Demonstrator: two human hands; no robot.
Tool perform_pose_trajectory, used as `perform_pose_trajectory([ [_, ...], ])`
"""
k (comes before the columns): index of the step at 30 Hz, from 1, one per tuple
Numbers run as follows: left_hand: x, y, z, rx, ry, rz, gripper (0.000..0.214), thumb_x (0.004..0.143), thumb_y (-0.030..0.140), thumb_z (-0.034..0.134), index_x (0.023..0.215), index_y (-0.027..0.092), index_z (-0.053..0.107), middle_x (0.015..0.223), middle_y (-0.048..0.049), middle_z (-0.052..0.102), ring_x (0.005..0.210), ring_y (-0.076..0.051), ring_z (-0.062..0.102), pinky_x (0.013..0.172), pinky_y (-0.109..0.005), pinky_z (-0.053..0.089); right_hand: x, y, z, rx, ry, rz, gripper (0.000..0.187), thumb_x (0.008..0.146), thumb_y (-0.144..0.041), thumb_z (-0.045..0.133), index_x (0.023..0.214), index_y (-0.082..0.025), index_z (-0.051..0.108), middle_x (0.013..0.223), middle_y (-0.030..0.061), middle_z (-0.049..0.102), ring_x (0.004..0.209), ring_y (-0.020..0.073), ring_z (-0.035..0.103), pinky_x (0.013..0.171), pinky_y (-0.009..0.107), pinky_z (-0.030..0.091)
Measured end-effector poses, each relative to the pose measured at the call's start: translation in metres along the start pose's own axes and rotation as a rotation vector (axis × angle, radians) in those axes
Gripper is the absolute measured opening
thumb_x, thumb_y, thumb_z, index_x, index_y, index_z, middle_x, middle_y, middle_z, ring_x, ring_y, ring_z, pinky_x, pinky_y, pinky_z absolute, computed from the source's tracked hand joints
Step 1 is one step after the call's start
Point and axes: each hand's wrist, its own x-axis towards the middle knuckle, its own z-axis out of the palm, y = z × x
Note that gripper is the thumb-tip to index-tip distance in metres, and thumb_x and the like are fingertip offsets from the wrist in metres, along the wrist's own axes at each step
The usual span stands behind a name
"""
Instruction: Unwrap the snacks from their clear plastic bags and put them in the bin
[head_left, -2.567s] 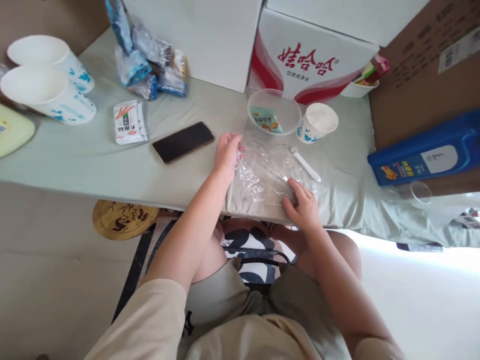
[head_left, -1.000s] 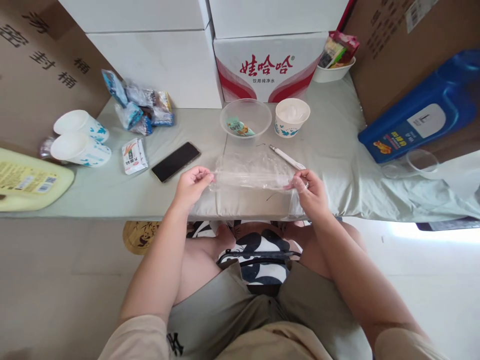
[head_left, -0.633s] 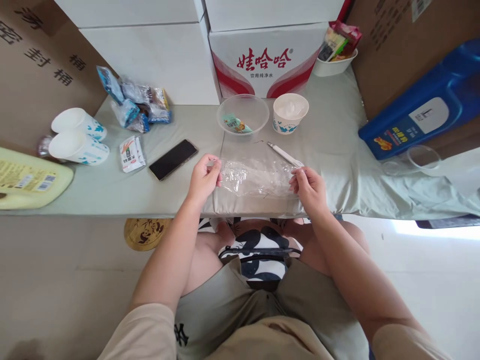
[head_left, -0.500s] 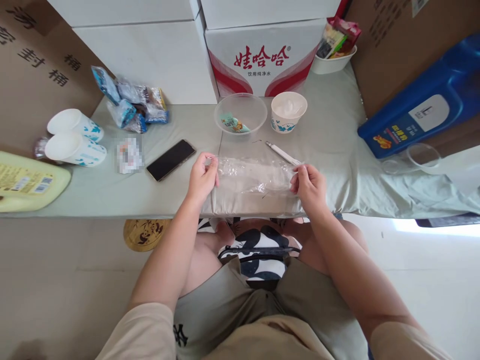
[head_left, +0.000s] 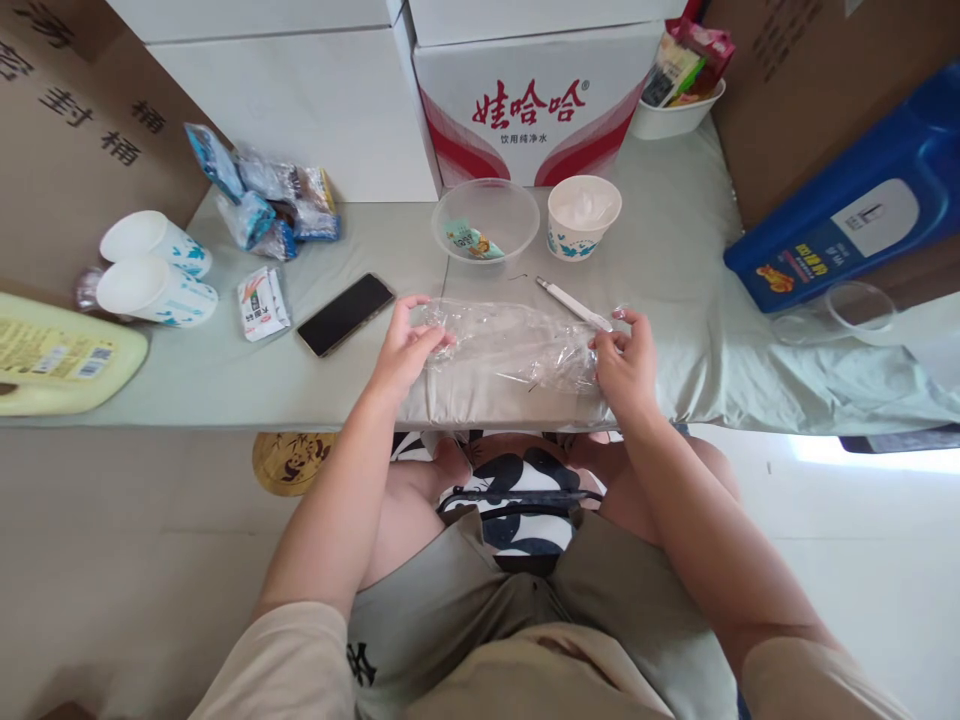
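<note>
A crumpled sheet of clear plastic film [head_left: 514,345] lies stretched across the near edge of the pale green tabletop [head_left: 225,370]. My left hand [head_left: 405,345] pinches its left end between thumb and fingers. My right hand [head_left: 626,360] grips its right end with curled fingers. A white pen-like tool [head_left: 574,304] lies just behind the film, by my right hand. Behind that stand a clear plastic bowl [head_left: 486,220] with a small snack packet inside and a white paper cup [head_left: 583,215].
A black phone [head_left: 346,314] and a small sachet [head_left: 259,303] lie left of my hands. Two paper cups [head_left: 154,275], a yellow jug [head_left: 52,365] and a pile of snack packets [head_left: 266,205] sit further left. Boxes [head_left: 536,100] stand behind; a blue jug [head_left: 840,230] lies right.
Both hands first pressed the film flat, then lifted it taut between them. Now it lies back on the tabletop, bunched slightly, with both hands pinching its ends.
</note>
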Motion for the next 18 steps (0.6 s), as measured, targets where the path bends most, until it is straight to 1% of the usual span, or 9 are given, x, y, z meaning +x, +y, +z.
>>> perform_pose_trajectory([
  [2,-0.001,-0.002,0.000,0.011,-0.055,0.031,0.050,0.083,0.023,0.065,0.128,0.027,0.045,0.078,0.0025,0.069,0.067,-0.012,0.068,0.065,-0.023,0.052,0.001,-0.003,0.000,0.043,0.010,0.060,0.029,0.089,-0.025,0.054,0.117,-0.025,0.048,0.076,-0.0044,0.066,0.039,0.0081,0.042,0.040,0.024,0.036],
  [3,-0.001,-0.003,0.001,0.024,-0.066,0.023,0.052,0.084,0.023,0.064,0.132,0.028,0.043,0.079,0.0028,0.069,0.062,-0.011,0.067,0.061,-0.024,0.051,0.001,-0.004,-0.001,0.053,0.010,0.078,0.030,0.090,-0.027,0.053,0.119,-0.025,0.047,0.077,-0.0039,0.067,0.038,0.0083,0.041,0.040,0.025,0.035],
  [5,-0.001,-0.003,0.003,0.070,-0.047,-0.015,0.052,0.087,0.021,0.059,0.135,0.030,0.042,0.079,0.0040,0.067,0.047,-0.008,0.057,0.052,-0.023,0.046,0.001,-0.005,-0.002,0.036,0.003,0.083,0.034,0.091,-0.029,0.052,0.125,-0.025,0.046,0.078,-0.0023,0.069,0.037,0.0093,0.041,0.040,0.027,0.035],
  [7,0.000,-0.004,0.003,0.137,-0.013,-0.033,0.046,0.089,0.019,0.057,0.133,0.029,0.045,0.080,0.0040,0.067,0.040,-0.005,0.048,0.046,-0.021,0.041,0.002,-0.006,-0.003,-0.021,0.002,0.067,0.038,0.091,-0.030,0.054,0.129,-0.024,0.047,0.079,-0.0006,0.071,0.038,0.0103,0.043,0.041,0.028,0.037],
  [10,0.004,-0.008,0.002,0.241,0.016,0.002,0.032,0.090,0.017,0.054,0.121,0.025,0.056,0.083,0.0021,0.069,0.039,-0.005,0.045,0.045,-0.021,0.038,0.003,-0.004,-0.005,-0.120,0.008,0.030,0.042,0.092,-0.032,0.054,0.132,-0.023,0.050,0.085,0.0023,0.073,0.042,0.0114,0.047,0.047,0.030,0.042],
  [12,0.006,-0.011,0.000,0.340,0.003,0.038,0.019,0.091,0.018,0.051,0.106,0.021,0.064,0.078,0.0016,0.068,0.042,-0.006,0.047,0.048,-0.023,0.040,0.005,0.000,-0.006,-0.191,0.009,-0.018,0.045,0.091,-0.033,0.054,0.135,-0.023,0.050,0.094,0.0049,0.074,0.044,0.0114,0.048,0.054,0.034,0.047],
  [14,0.007,-0.015,-0.001,0.467,-0.009,0.063,0.017,0.092,0.020,0.051,0.096,0.019,0.068,0.072,0.0016,0.065,0.047,-0.009,0.051,0.054,-0.024,0.044,0.008,0.005,-0.006,-0.279,0.018,-0.094,0.048,0.089,-0.034,0.056,0.136,-0.023,0.050,0.107,0.0074,0.074,0.049,0.0116,0.049,0.065,0.038,0.052],
  [16,0.008,-0.015,-0.001,0.580,-0.008,0.082,0.019,0.090,0.021,0.055,0.099,0.019,0.072,0.078,-0.0004,0.069,0.058,-0.012,0.059,0.064,-0.027,0.050,0.010,0.010,-0.007,-0.376,0.034,-0.200,0.049,0.087,-0.032,0.057,0.134,-0.023,0.051,0.116,0.0094,0.071,0.059,0.0143,0.055,0.078,0.044,0.054],
  [18,0.008,-0.014,0.000,0.667,-0.004,0.096,0.024,0.088,0.020,0.059,0.108,0.018,0.073,0.097,-0.0049,0.075,0.077,-0.017,0.067,0.079,-0.030,0.055,0.012,0.015,-0.007,-0.468,0.033,-0.307,0.048,0.086,-0.030,0.056,0.134,-0.023,0.053,0.118,0.0113,0.069,0.078,0.0209,0.062,0.090,0.048,0.053],
])
